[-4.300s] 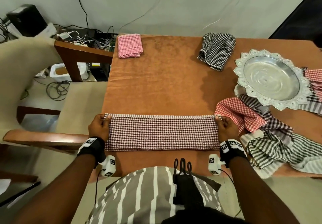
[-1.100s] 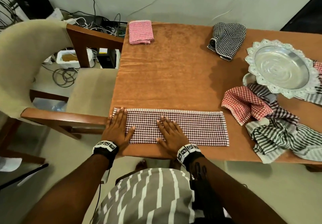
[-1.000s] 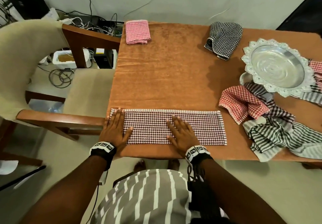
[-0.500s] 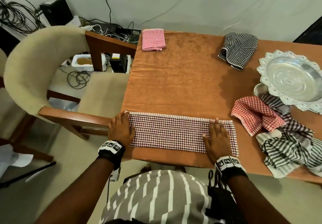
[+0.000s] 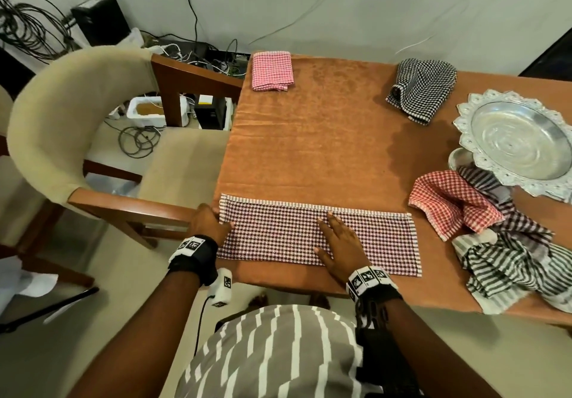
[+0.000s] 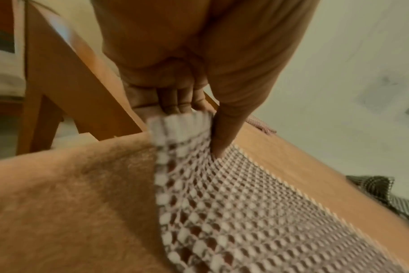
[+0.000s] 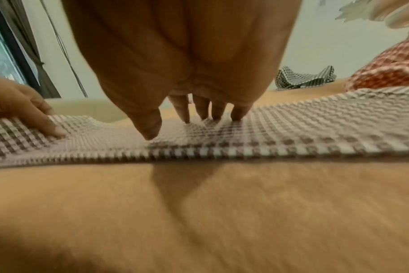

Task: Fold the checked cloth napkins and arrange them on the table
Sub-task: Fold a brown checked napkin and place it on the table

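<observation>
A: Two hands on one long strip: the maroon checked napkin (image 5: 318, 238) lies flat along the lower middle of the frame, near the table (image 5: 325, 137) edge. The right hand (image 5: 340, 247) presses it mid-strip, fingers straight and spread.

B: And the left hand (image 5: 208, 226)?

A: At the strip's left end, pinching the striped hem between thumb and curled fingers. I'd say the cross-fold comes next: pin the middle firmly, carry that end over in one sweep, and match the hems before creasing.

B: What does the head view miss?

A: The pinch itself. The left wrist view shows the hem lifted off the table against the fingers (image 6: 173, 103). The right wrist view shows the fingertips (image 7: 216, 115) dimpling the cloth.

B: And the head view alone?

A: The folded pink checked napkin (image 5: 272, 71) at upper centre, and the unfolded heap (image 5: 495, 243) at right.
</observation>
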### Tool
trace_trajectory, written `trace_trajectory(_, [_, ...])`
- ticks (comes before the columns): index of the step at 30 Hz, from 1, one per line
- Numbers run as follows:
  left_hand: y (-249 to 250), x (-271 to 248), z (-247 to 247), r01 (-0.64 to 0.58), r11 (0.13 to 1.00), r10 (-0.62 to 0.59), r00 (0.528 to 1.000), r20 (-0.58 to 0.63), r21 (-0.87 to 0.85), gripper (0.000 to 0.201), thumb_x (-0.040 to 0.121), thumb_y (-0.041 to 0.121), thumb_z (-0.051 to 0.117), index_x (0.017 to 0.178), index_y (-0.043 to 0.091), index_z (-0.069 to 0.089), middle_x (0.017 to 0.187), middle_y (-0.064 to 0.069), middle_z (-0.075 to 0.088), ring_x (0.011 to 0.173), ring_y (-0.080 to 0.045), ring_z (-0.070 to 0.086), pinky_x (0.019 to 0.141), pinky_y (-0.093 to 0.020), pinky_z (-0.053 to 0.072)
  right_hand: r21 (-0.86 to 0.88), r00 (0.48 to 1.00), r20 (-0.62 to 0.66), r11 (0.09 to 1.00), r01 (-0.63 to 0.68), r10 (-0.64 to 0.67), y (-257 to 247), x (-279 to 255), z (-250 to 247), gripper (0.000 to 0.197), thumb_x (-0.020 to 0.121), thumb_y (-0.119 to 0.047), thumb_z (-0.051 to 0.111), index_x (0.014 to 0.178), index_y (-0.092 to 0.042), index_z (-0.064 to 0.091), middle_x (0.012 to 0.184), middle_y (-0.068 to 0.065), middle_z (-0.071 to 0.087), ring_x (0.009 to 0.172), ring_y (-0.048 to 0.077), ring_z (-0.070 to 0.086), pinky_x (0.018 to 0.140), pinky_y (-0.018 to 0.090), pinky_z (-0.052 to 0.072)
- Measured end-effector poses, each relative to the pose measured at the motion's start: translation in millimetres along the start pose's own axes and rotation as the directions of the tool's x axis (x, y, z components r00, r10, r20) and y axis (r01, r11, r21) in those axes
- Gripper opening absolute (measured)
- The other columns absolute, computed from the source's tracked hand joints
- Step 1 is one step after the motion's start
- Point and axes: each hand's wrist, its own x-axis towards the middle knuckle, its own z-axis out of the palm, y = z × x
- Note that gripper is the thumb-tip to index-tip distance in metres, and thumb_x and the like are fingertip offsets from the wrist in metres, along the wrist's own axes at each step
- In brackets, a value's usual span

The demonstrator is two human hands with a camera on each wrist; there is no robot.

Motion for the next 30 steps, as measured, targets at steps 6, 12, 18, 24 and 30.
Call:
trace_trajectory(6, [48.5,-34.4,-5.5,-0.281,0.84,0.363,0.927,0.097,-0.464,0.076,0.075,0.023,0.086,0.131,0.019,0.035,0.099,0.004,0.066,0.089,-0.022,0.069,0.083,-0.039,0.056,0.815,0.983,0.139,0.551,-0.182,0.118,-56.1,2.4,-47.3,0.063,0.09,-0.06,0.063,0.14,-0.023,0.054,0.129,0.003,0.065,0.118,0.023,0.064,0.099,0.04,0.055])
trace_trajectory(12, [111.4,-62.3,40.5,-0.265,0.715,0.633,0.639,0.438,-0.647,0.061,0.095,-0.006,0.056,0.143,0.023,0.032,0.116,-0.012,0.07,0.106,-0.031,0.069,0.093,-0.043,0.057,0.918,0.992,0.058,0.385,-0.098,0.115,-47.3,4.0,-61.7,0.033,0.092,-0.036,0.073,0.112,-0.009,0.071,0.107,0.008,0.076,0.103,0.028,0.072,0.094,0.047,0.057])
trace_trajectory(18, [108.7,-52.8,67.8,-0.738,0.666,0.732,0.62,0.283,-0.106,0.05,0.095,0.014,0.057,0.142,0.021,0.043,0.138,-0.004,0.054,0.121,-0.02,0.056,0.105,-0.042,0.047,0.788,0.839,-0.051,0.537,-0.3,0.542,50.3,-28.2,-64.4,0.033,0.088,-0.031,0.074,0.117,-0.015,0.07,0.116,0.003,0.073,0.105,0.022,0.069,0.1,0.044,0.053])
trace_trajectory(24, [117.3,-59.9,115.0,-0.799,0.534,0.634,0.595,0.494,0.276,0.089,0.093,0.041,0.062,0.159,0.023,0.005,0.168,-0.003,-0.001,0.154,-0.023,0.006,0.122,-0.038,0.004,0.539,0.69,-0.166,0.651,-0.535,0.704,110.7,-49.7,-66.0,0.043,0.092,-0.019,0.066,0.133,-0.008,0.062,0.13,0.019,0.066,0.119,0.039,0.061,0.101,0.043,0.047])
trace_trajectory(30, [124.5,-56.1,133.2,-0.786,0.441,0.465,0.614,0.638,0.434,0.099,0.095,0.053,0.054,0.158,0.017,-0.014,0.164,-0.003,-0.024,0.153,-0.021,-0.017,0.124,-0.045,0.002,0.383,0.636,-0.275,0.688,-0.616,0.722,120.4,-48.1,-56.7,0.051,0.091,-0.019,0.061,0.139,-0.005,0.052,0.136,0.024,0.058,0.124,0.042,0.053,0.105,0.051,0.043])
